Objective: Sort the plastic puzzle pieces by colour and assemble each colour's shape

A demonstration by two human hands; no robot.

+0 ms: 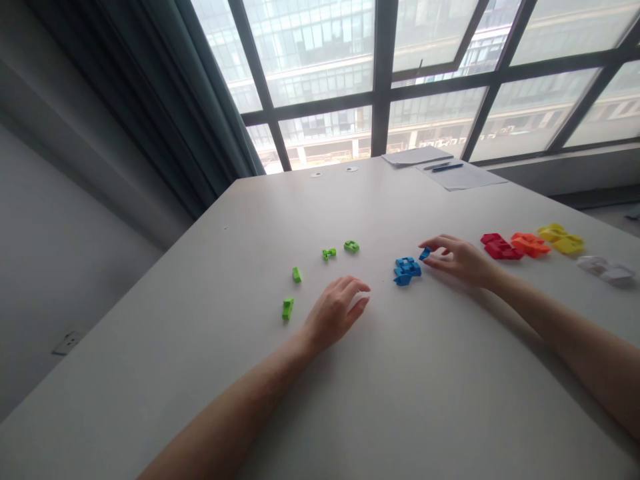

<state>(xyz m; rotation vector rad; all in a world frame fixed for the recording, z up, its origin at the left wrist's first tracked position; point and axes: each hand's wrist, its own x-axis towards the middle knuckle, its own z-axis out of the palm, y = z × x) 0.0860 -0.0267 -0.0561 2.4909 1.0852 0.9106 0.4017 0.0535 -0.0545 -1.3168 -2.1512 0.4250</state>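
Observation:
Between the thumb and fingertips of my right hand (pixel 457 260) is a small blue plastic piece (pixel 425 254). Just left of it, a cluster of blue plastic pieces (pixel 407 269) lies on the white table. My left hand (pixel 340 307) rests on the table with thumb and fingers apart and nothing between them. Around it, to the left and beyond, lie separate green pieces: a block (pixel 287 309), a smaller block (pixel 297 275), a knobbed piece (pixel 329 253) and a rounded piece (pixel 351 247).
On the right are groups of red pieces (pixel 500 247), orange pieces (pixel 531 245), yellow pieces (pixel 561 238) and white pieces (pixel 605 270). Papers (pixel 465 179) with a dark pen (pixel 447 167) lie at the far edge, below the window. A dark curtain (pixel 165 100) hangs at left.

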